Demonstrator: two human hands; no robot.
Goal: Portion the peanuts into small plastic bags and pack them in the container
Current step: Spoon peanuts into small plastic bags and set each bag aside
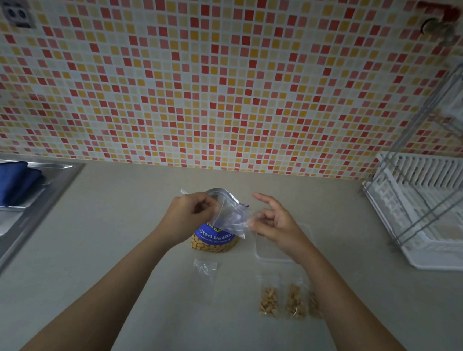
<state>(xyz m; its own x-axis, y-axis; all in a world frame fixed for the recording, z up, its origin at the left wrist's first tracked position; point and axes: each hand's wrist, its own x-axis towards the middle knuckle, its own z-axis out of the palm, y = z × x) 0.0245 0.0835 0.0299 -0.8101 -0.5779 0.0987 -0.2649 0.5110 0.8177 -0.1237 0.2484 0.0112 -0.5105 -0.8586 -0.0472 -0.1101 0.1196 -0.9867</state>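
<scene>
Left hand (pixel 186 213) is pinching one edge of an empty small clear bag (pixel 231 217), fingers curled tight on the plastic. Right hand (pixel 275 224) is gripping the opposite edge with thumb and lower fingers closed narrow, index finger sticking out straight. Bag is being stretched between both hands, up off the counter, right over the open top of the peanut pack (pixel 213 239).

Peanut pack is standing upright just below and behind the hands, blue label facing the camera, nuts showing through the bottom. Clear container (pixel 271 249) is sitting just right of the pack, partly hidden under the right wrist. One flat empty bag (pixel 204 279) is lying nearer the camera. Three filled bags (pixel 283 301) are lying in a row beside it, under the right forearm.

Surface is a beige countertop (pixel 137 209). Steel sink (pixel 11 212) on the left with a blue cloth (pixel 0 183) in it. White dish rack (pixel 431 209) on the right. Mosaic tile wall (pixel 205 75) behind.
</scene>
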